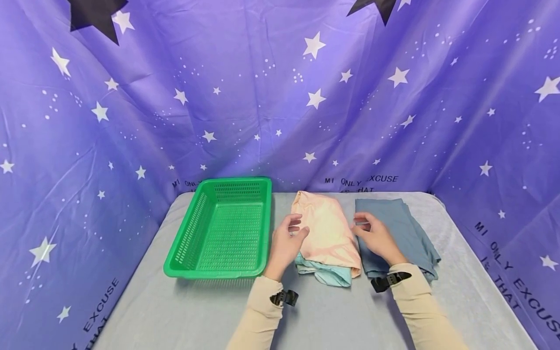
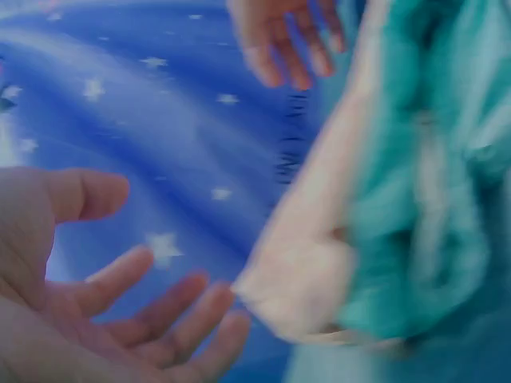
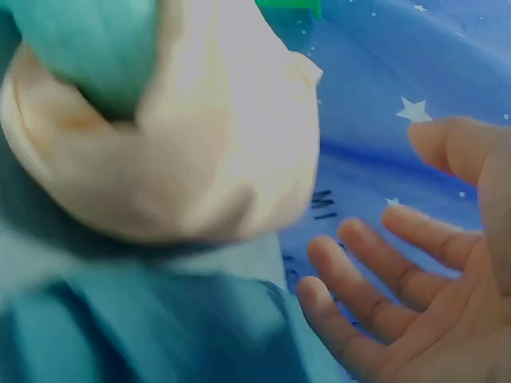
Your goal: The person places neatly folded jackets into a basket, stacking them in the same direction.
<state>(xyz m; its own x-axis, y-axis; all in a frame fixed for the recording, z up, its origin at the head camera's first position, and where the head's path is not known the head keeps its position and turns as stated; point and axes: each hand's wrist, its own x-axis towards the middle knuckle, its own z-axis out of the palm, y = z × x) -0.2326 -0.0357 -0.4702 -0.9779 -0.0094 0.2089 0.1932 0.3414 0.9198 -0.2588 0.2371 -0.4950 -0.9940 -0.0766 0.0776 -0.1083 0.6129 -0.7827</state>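
Running along the foot of the purple curtain [image 1: 258,121] is black lettering [image 1: 387,179]: "MI ONLY EXCUSE IS THAT" reads on the right side, with partly hidden repeats at the back and left. The pink cloth [image 1: 325,228] lies on the counter [image 1: 323,321] between the person's hands, its long axis running from far to near, the near end slanting slightly right. From that near end sticks out a teal cloth [image 1: 332,279]. Both grips hold nothing: the left hand [image 1: 284,240] is at the pink cloth's left edge, the right hand [image 1: 378,238] at its right, fingers spread and loosely bent; I cannot tell whether either touches it. A folded blue cloth [image 1: 404,233] lies partly under the right hand in view. Left of the cloths stands a green basket [image 1: 266,228]. Pale grey fabric covers the counter; white stars dot the curtain.
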